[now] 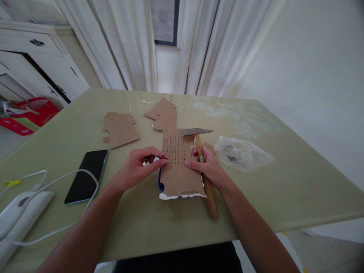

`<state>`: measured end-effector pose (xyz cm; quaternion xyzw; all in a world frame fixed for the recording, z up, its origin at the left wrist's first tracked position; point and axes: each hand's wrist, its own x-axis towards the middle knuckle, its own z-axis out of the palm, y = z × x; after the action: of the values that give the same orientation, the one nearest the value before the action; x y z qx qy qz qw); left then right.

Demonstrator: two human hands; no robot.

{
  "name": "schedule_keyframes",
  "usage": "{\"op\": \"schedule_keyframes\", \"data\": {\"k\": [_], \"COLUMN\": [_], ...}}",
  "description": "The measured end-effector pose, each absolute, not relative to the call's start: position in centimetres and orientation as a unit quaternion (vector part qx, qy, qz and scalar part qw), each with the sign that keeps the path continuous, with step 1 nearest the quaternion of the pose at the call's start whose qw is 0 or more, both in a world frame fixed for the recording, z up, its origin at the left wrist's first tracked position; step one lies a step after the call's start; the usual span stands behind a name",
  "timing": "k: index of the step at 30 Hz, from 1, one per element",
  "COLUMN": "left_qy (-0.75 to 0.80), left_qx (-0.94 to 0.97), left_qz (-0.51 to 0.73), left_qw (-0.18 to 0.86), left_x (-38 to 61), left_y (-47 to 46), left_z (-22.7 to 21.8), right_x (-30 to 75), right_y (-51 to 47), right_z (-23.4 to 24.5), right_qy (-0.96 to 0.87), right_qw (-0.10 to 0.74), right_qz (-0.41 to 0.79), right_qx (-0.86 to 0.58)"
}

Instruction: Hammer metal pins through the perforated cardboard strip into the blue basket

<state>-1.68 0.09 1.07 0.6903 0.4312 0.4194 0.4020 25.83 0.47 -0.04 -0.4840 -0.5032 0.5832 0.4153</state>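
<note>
At the far left stands a white cupboard (42, 60), with a red bag (42, 113) beside it, below the table's (127, 231) level. On the table's left corner lies a white plastic block (35, 208), and a white cable (98, 184) loops from it across a dark-screened phone (82, 185). Beyond the phone, a loose piece of cardboard (123, 131) with ragged edges carries rows of small holes.

The left hand (133, 165) comes in next, its thumb and forefinger brought together at the left edge of the main cardboard piece (180, 176); whether they pinch something small there I cannot tell. Behind, near the far edge of the table, lies a torn cardboard scrap (167, 117).

The main piece sits between the two hands. Neat rows of holes fill its far part, the near part is plain, and its near edge is torn and white. Something blue shows under its left side.

The right hand (212, 167) is curled round the wooden handle of a hammer (210, 195), thumb tip resting on the cardboard. The hammer's metal head lies over the far right corner of the piece. To the right, a clear plastic bag (241, 153) holds small dark bits.
</note>
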Motion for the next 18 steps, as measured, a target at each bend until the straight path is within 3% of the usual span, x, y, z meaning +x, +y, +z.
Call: {"op": "schedule_keyframes", "data": {"k": [18], "left_qy": [0.432], "left_qx": [0.706], "left_qz": [0.419], "left_qw": [0.374], "left_x": [-1.6], "left_y": [-0.09], "left_z": [1.49], "right_x": [25.95], "right_y": [0.62], "right_z": [-0.44], "right_qy": [-0.51], "right_qw": [0.412], "right_qz": [0.583], "right_qx": [-0.479]}}
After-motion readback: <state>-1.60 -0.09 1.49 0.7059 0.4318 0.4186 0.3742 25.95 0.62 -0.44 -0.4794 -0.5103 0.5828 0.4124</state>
